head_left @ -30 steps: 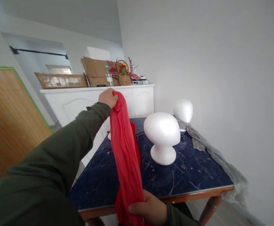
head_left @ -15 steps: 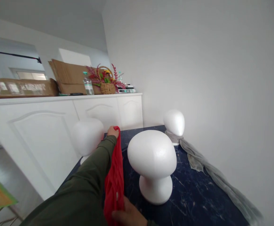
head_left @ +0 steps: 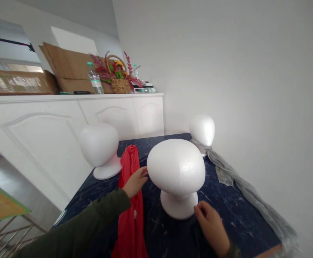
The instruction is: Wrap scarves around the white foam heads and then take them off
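A red scarf (head_left: 129, 200) lies in a long strip across the dark blue marble table (head_left: 226, 211). My left hand (head_left: 135, 182) rests on the scarf with fingers stretched toward the nearest white foam head (head_left: 176, 172). My right hand (head_left: 212, 226) is beside the base of that foam head, fingers loosely curled, touching its foot and holding nothing. A second foam head (head_left: 99, 145) stands at the left. A third foam head (head_left: 202, 129) stands at the back with a grey scarf (head_left: 242, 190) wrapped at its neck.
A white cabinet (head_left: 65, 118) runs along the left behind the table. On it sit cardboard boxes (head_left: 70, 71), a water bottle (head_left: 94, 79) and a basket of flowers (head_left: 118, 77). The grey scarf trails off the table's right edge by the white wall.
The red scarf was held up between both hands; it now lies on the table. My left hand came down onto it and my right hand let go and moved to the foam head's base.
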The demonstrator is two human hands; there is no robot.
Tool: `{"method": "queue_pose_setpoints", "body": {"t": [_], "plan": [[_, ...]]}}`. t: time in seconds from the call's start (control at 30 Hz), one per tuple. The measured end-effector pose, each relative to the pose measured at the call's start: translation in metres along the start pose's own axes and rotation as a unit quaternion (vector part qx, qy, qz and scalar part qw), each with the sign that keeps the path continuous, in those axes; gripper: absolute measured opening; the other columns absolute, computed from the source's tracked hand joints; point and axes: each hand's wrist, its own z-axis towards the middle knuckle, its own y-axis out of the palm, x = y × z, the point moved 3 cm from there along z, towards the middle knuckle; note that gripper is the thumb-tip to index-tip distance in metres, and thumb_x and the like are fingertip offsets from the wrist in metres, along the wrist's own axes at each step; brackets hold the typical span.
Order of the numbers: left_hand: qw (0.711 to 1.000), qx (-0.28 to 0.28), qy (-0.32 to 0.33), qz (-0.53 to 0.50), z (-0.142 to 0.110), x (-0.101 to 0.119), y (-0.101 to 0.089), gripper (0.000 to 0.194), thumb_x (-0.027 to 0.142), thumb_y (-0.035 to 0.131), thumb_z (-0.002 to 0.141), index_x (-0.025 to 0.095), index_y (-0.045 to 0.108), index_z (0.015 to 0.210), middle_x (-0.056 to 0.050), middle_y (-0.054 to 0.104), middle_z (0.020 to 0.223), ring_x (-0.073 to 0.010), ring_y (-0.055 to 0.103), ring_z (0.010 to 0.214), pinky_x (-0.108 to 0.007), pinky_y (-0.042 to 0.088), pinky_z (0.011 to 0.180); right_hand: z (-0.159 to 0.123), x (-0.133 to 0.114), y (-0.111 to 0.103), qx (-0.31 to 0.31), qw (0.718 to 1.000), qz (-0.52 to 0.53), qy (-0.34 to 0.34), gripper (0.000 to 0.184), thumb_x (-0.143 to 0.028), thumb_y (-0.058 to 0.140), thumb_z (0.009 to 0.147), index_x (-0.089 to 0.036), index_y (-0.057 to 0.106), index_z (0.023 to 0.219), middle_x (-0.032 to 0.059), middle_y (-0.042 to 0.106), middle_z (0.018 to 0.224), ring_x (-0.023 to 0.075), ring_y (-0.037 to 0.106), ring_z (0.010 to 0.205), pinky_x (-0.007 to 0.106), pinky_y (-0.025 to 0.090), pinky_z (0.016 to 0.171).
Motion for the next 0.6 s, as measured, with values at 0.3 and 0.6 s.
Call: {"method": "queue_pose_setpoints", "body": {"t": [0.3, 0.6], "plan": [[0.971, -0.220, 0.015, -0.090, -0.100, 0.055, 0.062, 0.065, 0.008, 0.062, 0.057, 0.023, 0.048, 0.119, -0.007, 0.053, 0.123, -0.0285, 0.045, 0.117, -0.041, 0.031, 0.102, 0.079, 0.014, -0.004, 0.011, 0.988, 0.015, -0.152, 0.030, -0.018, 0.036, 0.072, -0.014, 0.059, 0.090, 0.0092, 0.060, 0.099, 0.0216, 0.048, 0.103, 0.038, 0.032, 0.095], [0.982, -0.124, 0.041, -0.137, -0.107, 0.081, 0.053, 0.092, 0.029, 0.074, 0.055, 0.009, 0.022, 0.128, -0.020, 0.040, 0.128, -0.0293, 0.040, 0.118, -0.044, 0.029, 0.101, 0.027, -0.027, -0.010, 0.059, 0.967, 0.063, -0.239, 0.032, -0.021, 0.033, 0.079, -0.013, 0.056, 0.099, 0.0109, 0.057, 0.103, 0.0215, 0.049, 0.098, 0.039, 0.037, 0.090]]}}
